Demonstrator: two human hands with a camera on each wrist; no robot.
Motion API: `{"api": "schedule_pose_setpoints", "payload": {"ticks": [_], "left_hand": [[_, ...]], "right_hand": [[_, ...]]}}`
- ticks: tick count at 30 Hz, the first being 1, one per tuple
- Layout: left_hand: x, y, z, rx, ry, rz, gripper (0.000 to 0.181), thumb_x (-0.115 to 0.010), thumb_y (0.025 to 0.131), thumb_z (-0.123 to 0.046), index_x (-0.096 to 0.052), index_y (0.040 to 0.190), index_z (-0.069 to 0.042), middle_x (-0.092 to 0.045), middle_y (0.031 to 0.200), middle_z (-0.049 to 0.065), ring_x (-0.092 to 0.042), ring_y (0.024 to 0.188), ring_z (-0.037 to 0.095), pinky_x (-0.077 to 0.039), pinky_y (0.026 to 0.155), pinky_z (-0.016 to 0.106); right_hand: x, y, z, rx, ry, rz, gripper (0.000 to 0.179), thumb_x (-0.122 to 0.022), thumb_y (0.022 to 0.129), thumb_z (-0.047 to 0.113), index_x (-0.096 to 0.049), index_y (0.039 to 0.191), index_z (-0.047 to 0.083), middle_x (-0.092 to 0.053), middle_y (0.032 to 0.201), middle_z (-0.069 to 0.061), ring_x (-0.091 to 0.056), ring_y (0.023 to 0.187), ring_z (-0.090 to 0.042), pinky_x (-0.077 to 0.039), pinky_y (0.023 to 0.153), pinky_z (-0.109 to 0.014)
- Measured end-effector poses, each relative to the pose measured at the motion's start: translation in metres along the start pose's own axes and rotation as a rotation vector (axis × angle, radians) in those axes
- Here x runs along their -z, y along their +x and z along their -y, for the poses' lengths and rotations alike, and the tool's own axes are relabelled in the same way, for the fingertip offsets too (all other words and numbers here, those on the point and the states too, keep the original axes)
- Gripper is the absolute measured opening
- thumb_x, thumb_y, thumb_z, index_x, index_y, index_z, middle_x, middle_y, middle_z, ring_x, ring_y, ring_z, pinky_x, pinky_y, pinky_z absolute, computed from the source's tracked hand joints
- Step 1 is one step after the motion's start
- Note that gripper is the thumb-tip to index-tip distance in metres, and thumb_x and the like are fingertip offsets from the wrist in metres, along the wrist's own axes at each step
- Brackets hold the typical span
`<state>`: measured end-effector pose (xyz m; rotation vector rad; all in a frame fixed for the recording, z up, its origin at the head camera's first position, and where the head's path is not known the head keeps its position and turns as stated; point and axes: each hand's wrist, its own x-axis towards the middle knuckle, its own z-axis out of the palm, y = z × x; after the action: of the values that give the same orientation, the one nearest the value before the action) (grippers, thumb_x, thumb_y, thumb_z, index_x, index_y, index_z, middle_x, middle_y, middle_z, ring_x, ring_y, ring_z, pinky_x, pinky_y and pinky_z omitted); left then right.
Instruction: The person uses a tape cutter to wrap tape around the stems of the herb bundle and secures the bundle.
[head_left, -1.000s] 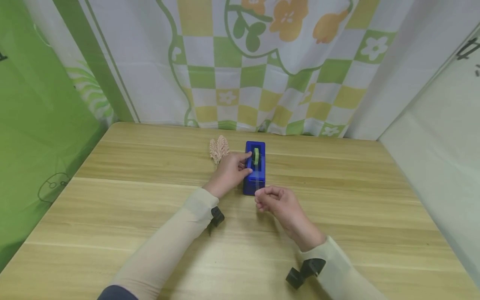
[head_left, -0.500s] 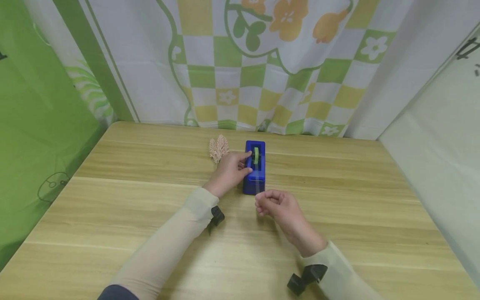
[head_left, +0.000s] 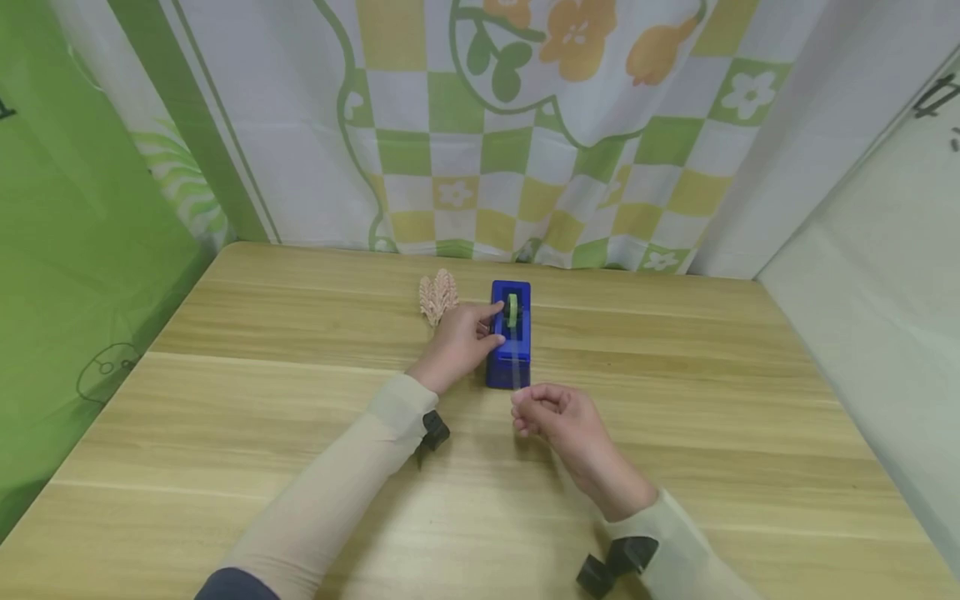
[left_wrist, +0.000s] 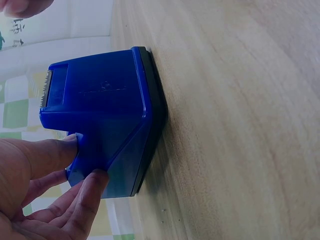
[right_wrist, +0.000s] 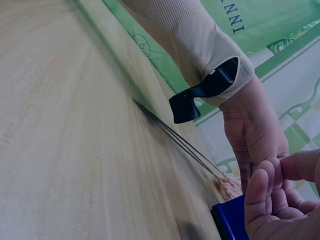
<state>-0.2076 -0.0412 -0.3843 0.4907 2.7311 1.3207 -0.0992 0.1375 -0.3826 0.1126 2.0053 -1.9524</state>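
A blue tape dispenser (head_left: pixel 512 348) stands on the table, with a greenish roll (head_left: pixel 512 310) inside. My left hand (head_left: pixel 457 342) holds the dispenser from its left side; in the left wrist view the thumb and fingers (left_wrist: pixel 90 200) press on its blue side. From the roll, a strip of clear tape (head_left: pixel 515 372) runs over the front toward me. Its end is pinched between thumb and fingertips of my right hand (head_left: pixel 558 421), just in front of the dispenser. The serrated cutter (left_wrist: pixel 46 89) shows in the left wrist view.
Pink wheat-like sprigs (head_left: pixel 437 296) lie behind my left hand, and their thin dark stems (right_wrist: pixel 175 139) show in the right wrist view. A patterned curtain (head_left: pixel 540 167) hangs behind the wooden table (head_left: pixel 697 400). Black camera mounts (head_left: pixel 615 567) sit on both wrists.
My right hand has moved slightly toward me, drawing out a little more of the clear tape. The left hand has stayed on the dispenser.
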Motion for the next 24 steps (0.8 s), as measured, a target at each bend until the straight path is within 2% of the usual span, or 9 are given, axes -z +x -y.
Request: {"api": "schedule_pose_setpoints", "payload": {"ticks": [4, 11, 17, 24], "left_hand": [[0.0, 0.0, 0.0, -0.003, 0.002, -0.006, 0.054, -0.073, 0.098, -0.01, -0.056, 0.149, -0.006, -0.063, 0.147, 0.017, -0.074, 0.113, 0.03, -0.062, 0.098, 0.038], [0.0, 0.0, 0.0, -0.001, -0.003, -0.006, 0.054, -0.073, 0.098, -0.01, -0.056, 0.149, -0.006, -0.065, 0.145, 0.017, -0.074, 0.113, 0.03, -0.062, 0.097, 0.037], [-0.001, 0.0, 0.0, 0.006, -0.005, -0.003, 0.054, -0.073, 0.098, -0.01, -0.056, 0.149, -0.007, -0.064, 0.146, 0.017, -0.073, 0.113, 0.029, -0.062, 0.097, 0.038], [-0.001, 0.0, 0.0, 0.002, -0.002, -0.006, 0.053, -0.072, 0.098, -0.01, -0.056, 0.149, -0.007, -0.065, 0.145, 0.017, -0.073, 0.113, 0.03, -0.062, 0.097, 0.038]], "right_hand": [[-0.001, -0.002, -0.001, 0.008, 0.001, -0.001, 0.025, -0.06, 0.104, 0.007, -0.061, 0.116, -0.015, -0.073, 0.088, 0.001, -0.067, 0.08, -0.007, -0.06, 0.077, -0.021], [-0.003, -0.006, -0.003, -0.006, 0.019, -0.007, 0.014, -0.061, 0.103, 0.006, -0.064, 0.108, -0.007, -0.073, 0.087, 0.001, -0.068, 0.079, -0.008, -0.061, 0.078, -0.022], [-0.004, -0.011, -0.002, -0.021, 0.018, -0.002, 0.021, -0.062, 0.103, 0.008, -0.063, 0.115, -0.009, -0.074, 0.089, 0.001, -0.068, 0.081, -0.008, -0.061, 0.08, -0.023], [-0.007, -0.015, -0.003, -0.016, 0.022, -0.008, 0.022, -0.063, 0.102, 0.008, -0.063, 0.116, -0.01, -0.074, 0.089, 0.001, -0.068, 0.081, -0.008, -0.061, 0.08, -0.022]]}}
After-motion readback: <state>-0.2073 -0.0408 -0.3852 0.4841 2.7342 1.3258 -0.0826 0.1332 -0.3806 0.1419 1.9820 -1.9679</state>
